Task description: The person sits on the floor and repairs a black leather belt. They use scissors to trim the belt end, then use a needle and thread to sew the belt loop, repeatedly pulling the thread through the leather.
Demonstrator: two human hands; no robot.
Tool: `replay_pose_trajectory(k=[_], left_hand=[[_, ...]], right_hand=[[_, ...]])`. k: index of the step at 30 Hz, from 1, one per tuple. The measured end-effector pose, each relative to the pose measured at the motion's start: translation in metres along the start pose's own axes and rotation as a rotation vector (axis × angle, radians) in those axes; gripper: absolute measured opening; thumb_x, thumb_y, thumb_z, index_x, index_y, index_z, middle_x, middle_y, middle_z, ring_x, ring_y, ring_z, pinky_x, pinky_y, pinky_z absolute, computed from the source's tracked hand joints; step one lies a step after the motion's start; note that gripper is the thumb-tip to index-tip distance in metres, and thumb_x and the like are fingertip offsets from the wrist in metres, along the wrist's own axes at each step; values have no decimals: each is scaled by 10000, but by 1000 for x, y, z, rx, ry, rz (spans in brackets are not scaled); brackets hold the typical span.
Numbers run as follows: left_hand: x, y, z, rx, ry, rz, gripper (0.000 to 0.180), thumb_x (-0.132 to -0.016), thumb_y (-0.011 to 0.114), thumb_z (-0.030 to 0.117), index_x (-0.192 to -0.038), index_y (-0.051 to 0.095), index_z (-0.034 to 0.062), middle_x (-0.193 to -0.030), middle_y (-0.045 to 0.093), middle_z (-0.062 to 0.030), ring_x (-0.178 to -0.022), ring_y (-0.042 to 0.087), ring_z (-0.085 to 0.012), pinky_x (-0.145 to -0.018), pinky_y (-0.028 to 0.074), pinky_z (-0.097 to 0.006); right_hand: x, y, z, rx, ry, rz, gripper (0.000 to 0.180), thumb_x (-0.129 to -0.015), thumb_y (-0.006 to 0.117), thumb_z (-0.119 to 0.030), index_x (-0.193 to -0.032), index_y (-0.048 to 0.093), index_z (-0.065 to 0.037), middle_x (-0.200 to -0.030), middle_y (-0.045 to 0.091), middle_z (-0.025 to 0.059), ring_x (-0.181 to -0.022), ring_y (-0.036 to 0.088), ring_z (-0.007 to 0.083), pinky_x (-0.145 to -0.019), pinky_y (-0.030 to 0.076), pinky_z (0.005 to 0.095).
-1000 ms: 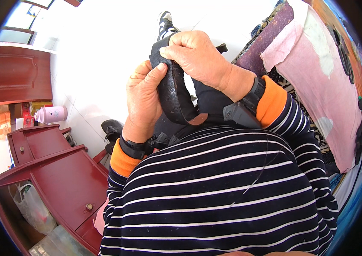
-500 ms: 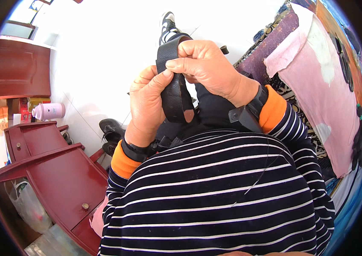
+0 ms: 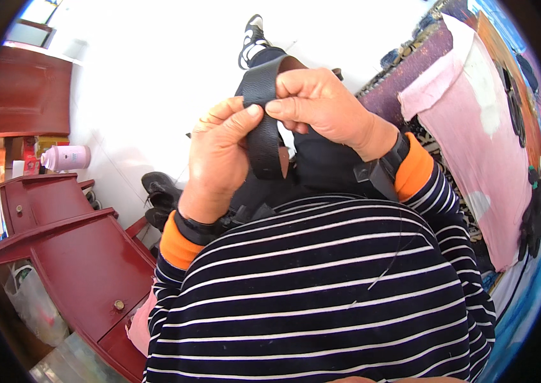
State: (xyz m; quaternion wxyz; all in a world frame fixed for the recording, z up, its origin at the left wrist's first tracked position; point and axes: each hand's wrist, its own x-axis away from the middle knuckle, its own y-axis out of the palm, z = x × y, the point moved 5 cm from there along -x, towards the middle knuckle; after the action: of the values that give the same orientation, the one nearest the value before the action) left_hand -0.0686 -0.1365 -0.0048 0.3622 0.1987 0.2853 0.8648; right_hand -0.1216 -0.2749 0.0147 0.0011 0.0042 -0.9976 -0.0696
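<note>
Both hands fold a black leather strap, fold only partly made

Left hand (image 3: pixel 219 156) pinches the black leather strap (image 3: pixel 264 127) at nine o'clock; right hand (image 3: pixel 321 105) grips its bent top at one o'clock, above the striped shirt (image 3: pixel 321 293); lower end hangs loose.

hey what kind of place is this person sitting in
Probably a room in a home. A dark red wooden cabinet with drawers stands on a pale tiled floor, shoes lie beside it, and a pink cloth drapes over patterned fabric.
</note>
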Motion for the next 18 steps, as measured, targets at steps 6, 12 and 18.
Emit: replay_pose_trajectory(k=[6, 12, 18], left_hand=[[5, -7, -7, -154, -80, 16, 96, -925, 565, 58, -951, 626, -13, -861, 680, -122, -748, 650, -175, -742, 530, -277], [7, -15, -5, -215, -26, -4, 115, -941, 541, 81, -947, 609, -11, -814, 674, -147, -718, 656, -188, -697, 542, -278], [8, -20, -3, -179, 3, -35, 109, -937, 544, 81, -924, 601, -11, -793, 664, -142, -705, 651, -193, -680, 537, -282]], right_hand=[[21, -21, -18, 407, -92, -142, 134, -857, 661, -141, -785, 626, -34, -686, 583, -4, -582, 510, 41, -521, 411, 195], [89, -49, -97, 427, -441, -192, 83, -776, 706, -53, -811, 641, -14, -759, 630, 110, -634, 608, 167, -554, 472, 240], [131, 16, -115, 501, -433, -531, 198, -789, 741, -93, -920, 651, 23, -842, 661, 129, -699, 674, 198, -538, 535, 279]])
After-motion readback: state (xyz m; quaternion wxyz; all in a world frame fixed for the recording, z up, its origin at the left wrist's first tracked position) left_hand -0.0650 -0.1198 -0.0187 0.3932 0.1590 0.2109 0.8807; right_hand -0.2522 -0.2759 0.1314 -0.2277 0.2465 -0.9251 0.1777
